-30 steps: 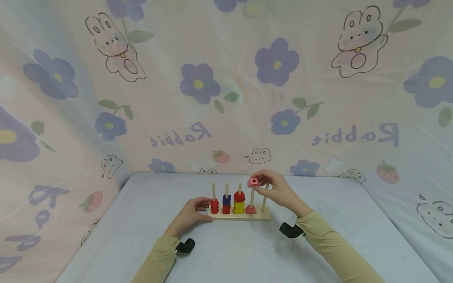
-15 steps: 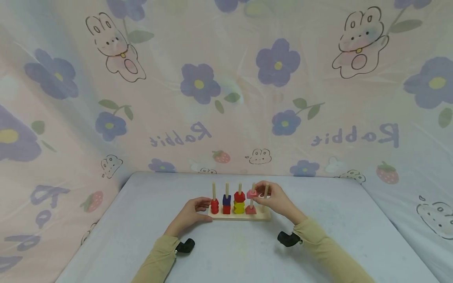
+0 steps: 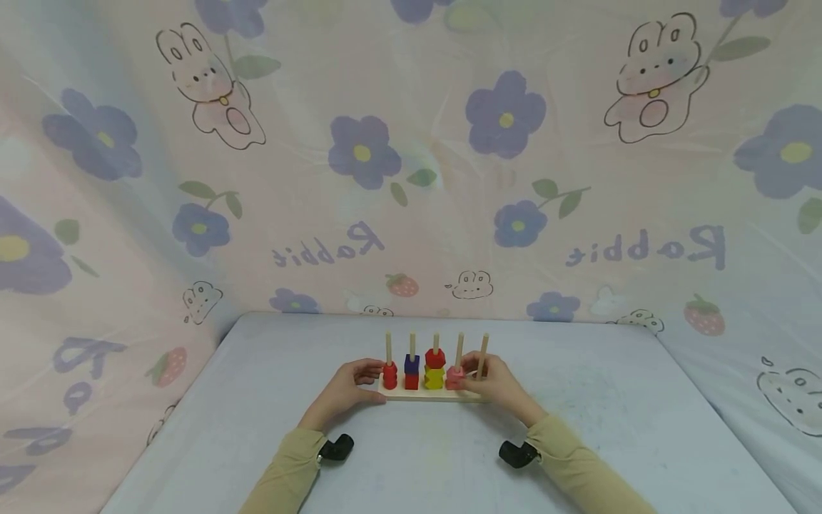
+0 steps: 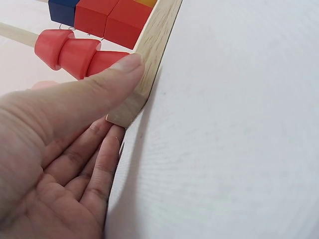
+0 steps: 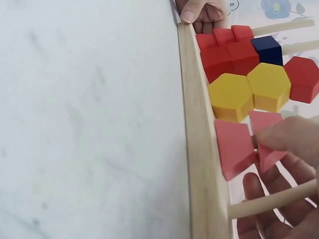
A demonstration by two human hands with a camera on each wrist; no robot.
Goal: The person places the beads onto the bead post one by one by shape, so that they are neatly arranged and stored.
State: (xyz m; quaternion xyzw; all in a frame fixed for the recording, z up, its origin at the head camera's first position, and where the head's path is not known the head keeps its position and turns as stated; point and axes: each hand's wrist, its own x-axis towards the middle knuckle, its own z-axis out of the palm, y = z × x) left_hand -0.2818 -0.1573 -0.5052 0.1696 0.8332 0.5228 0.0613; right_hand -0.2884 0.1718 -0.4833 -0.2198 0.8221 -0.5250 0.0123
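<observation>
A wooden peg board (image 3: 417,395) with five pegs lies on the white table. My left hand (image 3: 349,385) holds its left end, thumb (image 4: 112,82) on the front edge and fingers at the end face. On the fourth peg, my right hand (image 3: 499,382) pinches the upper pink trapezoid block (image 5: 273,155), a narrow gap above the lower pink trapezoid block (image 5: 233,149). The first peg bears red tapered beads (image 4: 79,52). A dark blue block (image 5: 267,50) tops red cubes (image 5: 217,63) on the second. Yellow hexagon blocks (image 5: 232,94) sit under a red hexagon block (image 5: 303,77) on the third.
The fifth peg (image 3: 483,357) bears no block and stands between the right hand's fingers and palm. A printed curtain (image 3: 424,214) hangs behind the table (image 3: 424,457). Black wrist cameras (image 3: 337,448) sit at both sleeves.
My right hand has lowered the upper pink trapezoid block from above the fourth peg's tip, down the peg to just over the lower one. My left hand has stayed at the board's left end.
</observation>
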